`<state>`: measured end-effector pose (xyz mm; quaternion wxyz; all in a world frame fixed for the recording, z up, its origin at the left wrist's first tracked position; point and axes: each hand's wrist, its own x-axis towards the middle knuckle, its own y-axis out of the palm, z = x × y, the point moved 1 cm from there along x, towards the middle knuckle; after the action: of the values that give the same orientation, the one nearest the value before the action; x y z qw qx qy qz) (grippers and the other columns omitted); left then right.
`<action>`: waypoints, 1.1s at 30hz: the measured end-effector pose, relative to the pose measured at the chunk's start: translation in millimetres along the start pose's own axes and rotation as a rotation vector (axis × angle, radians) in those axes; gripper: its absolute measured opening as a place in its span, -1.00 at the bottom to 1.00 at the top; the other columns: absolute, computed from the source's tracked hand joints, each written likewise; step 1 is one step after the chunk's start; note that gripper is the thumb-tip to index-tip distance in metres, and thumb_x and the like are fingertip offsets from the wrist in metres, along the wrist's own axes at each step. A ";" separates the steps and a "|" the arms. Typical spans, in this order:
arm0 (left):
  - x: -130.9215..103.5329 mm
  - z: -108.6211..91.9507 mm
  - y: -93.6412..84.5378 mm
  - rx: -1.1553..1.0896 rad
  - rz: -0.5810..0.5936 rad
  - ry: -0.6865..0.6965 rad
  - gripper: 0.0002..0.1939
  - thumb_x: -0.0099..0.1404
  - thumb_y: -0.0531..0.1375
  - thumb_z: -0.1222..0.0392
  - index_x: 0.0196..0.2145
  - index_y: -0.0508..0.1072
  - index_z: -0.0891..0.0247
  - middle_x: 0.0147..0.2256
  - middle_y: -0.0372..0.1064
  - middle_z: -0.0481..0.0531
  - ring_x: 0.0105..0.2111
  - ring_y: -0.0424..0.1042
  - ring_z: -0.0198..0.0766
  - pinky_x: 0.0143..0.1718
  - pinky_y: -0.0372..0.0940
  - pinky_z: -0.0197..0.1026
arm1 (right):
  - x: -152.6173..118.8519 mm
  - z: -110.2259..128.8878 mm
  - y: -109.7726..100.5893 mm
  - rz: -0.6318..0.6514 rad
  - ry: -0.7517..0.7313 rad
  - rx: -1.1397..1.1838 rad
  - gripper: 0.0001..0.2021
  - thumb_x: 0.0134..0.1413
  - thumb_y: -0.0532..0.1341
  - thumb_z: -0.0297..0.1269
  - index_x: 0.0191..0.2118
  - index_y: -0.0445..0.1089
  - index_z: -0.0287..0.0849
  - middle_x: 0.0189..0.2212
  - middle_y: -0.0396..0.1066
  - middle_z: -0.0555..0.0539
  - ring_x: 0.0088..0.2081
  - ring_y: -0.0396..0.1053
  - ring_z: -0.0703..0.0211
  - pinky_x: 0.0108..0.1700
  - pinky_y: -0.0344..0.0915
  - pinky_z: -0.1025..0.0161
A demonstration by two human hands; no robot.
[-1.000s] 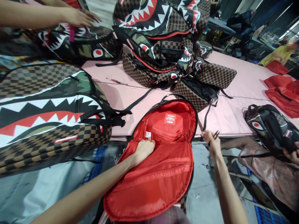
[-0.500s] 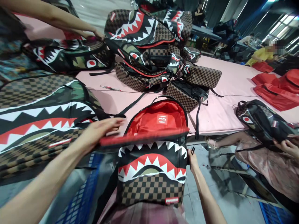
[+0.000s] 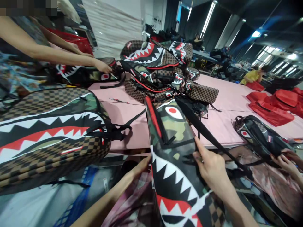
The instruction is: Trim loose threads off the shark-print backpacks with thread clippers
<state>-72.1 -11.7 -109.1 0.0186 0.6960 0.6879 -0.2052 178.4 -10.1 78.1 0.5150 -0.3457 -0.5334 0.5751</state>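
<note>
A camouflage and checkered backpack (image 3: 175, 164) with shark teeth stands turned side-on over my lap, its side panel with a red-and-white eye facing up. Against its right side is my right hand (image 3: 210, 160), fingers and thumb closed on the edge, with small dark snips at the fingers. My left hand (image 3: 143, 165) is at the bag's left side, its fingertips hidden behind the bag. A black strap runs off to the right from the top of the backpack.
Left lies a large checkered shark bag (image 3: 47, 126). More bags (image 3: 151, 63) are piled on the pink table (image 3: 127, 116). Another person's hands (image 3: 103, 66) touch a bag at back left. At right, a person handles a backpack (image 3: 258, 135) near red bags (image 3: 272, 110).
The backpack has turned from its front with the red interior open to its side, and the lining no longer shows. My right hand has come up onto it; my left hand has moved lower.
</note>
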 end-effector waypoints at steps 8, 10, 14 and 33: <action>-40.8 -59.8 -76.1 0.295 -0.579 0.389 -0.68 0.31 -0.03 0.02 -0.31 0.42 0.24 -0.33 0.42 0.03 -0.30 0.38 -0.23 -0.21 0.26 -0.22 | -19.1 49.8 49.4 0.003 -0.206 -0.320 -0.51 0.14 -0.01 -0.42 0.20 0.15 -0.02 -0.05 0.40 -0.15 -0.14 0.39 0.02 -0.34 0.38 0.20; -42.6 -88.7 -77.0 0.534 -0.306 0.613 -0.73 0.33 0.01 0.06 -0.34 0.43 0.22 -0.36 0.43 0.01 -0.32 0.37 -0.26 -0.21 0.21 -0.22 | -18.6 50.4 46.9 -0.005 -0.185 -0.349 -0.50 0.13 0.00 -0.47 0.19 0.15 -0.03 -0.06 0.40 -0.14 -0.14 0.39 0.04 -0.34 0.38 0.21; -30.2 -124.5 -60.9 0.929 0.057 0.652 -0.76 0.20 0.20 -0.03 -0.36 0.42 0.22 -0.47 0.41 -0.01 -0.42 0.38 -0.21 -0.38 0.13 -0.22 | -16.1 45.6 42.2 -0.059 -0.172 -0.408 -0.52 0.13 0.03 -0.51 0.17 0.15 -0.05 -0.09 0.41 -0.10 -0.16 0.39 0.09 -0.32 0.36 0.26; -32.1 -127.5 -33.9 1.041 0.467 0.459 -0.77 0.16 0.20 0.07 -0.55 0.45 0.25 -0.64 0.34 -0.01 -0.56 0.41 -0.23 -0.63 0.02 -0.31 | -38.9 17.2 69.8 -0.142 -0.235 -0.356 -0.33 -0.01 -0.01 -0.63 0.22 0.01 0.03 -0.07 0.36 -0.06 -0.10 0.34 0.04 -0.36 0.38 0.25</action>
<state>-70.7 -1.1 26.3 -0.4276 0.7726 0.3131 -0.3495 155.5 -44.9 7.8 0.4194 -0.3230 -0.7059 0.4705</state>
